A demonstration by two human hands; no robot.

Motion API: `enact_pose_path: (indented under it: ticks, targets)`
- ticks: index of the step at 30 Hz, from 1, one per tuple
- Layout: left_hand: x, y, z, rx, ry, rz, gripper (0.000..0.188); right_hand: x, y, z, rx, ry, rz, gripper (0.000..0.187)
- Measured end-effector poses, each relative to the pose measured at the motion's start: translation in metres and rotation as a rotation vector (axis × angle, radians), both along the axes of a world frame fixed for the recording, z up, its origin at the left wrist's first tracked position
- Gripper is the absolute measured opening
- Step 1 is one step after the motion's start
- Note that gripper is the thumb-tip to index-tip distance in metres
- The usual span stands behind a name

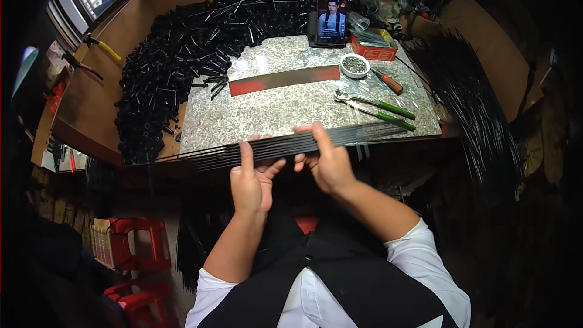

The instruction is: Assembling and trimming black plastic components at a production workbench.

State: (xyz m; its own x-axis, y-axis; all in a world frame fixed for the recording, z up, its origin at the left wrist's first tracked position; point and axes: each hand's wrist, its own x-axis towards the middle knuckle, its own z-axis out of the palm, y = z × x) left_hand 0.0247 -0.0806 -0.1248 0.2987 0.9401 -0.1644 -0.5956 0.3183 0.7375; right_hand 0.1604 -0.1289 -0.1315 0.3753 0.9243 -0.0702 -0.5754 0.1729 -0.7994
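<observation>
A flat row of several thin black rods [282,149] stretches sideways between my hands, over the near edge of the worktop. My left hand [248,189] grips the row left of its middle, thumb on top and fingers beneath. To the right, my right hand [333,169] holds the same rods, its thumb laid across them. Their right ends look blurred. Beyond the hands lie a pair of green-handled pincers [376,109] and a long flat red-and-dark strip [284,79]. A screwdriver with an orange handle [392,82] rests beside a white bowl [354,66] of small metal pieces.
A big heap of black tubular parts [182,45] covers the worktop's left and back. Behind the bowl stand a lit phone [332,15] and a red box [373,52]. More long black rods [477,106] hang over the right edge. Red stools [149,243] stand low left.
</observation>
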Motion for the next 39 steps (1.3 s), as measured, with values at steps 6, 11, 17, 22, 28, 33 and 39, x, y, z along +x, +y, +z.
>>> enact_pose_path:
  ticks: [6,11,17,22,28,33,39]
  targets:
    - [-0.018,-0.034,-0.014,0.197,0.23,-0.626,0.038,0.065,-0.002,0.093,-0.074,-0.568,0.037,0.042]
    - [-0.021,-0.042,-0.001,0.259,0.351,-0.809,0.03,0.078,-0.007,0.124,0.005,-1.03,0.238,0.028]
    - [-0.029,-0.041,0.015,0.396,0.419,-0.692,0.024,0.047,0.001,0.08,0.223,-1.502,0.484,0.023]
    - [-0.04,-0.031,0.027,0.533,0.479,-0.526,0.017,0.035,0.002,0.048,0.16,-1.291,0.8,0.023]
    - [-0.047,-0.022,0.051,0.638,0.484,-0.334,0.016,0.031,-0.002,0.061,0.065,-1.279,0.903,0.029]
    - [-0.052,-0.018,0.066,0.781,0.535,-0.237,0.011,0.029,-0.004,0.062,0.247,-1.275,0.858,0.031]
    - [-0.055,-0.018,0.083,0.926,0.567,-0.134,0.01,0.027,-0.003,0.061,0.255,-1.277,0.978,0.02]
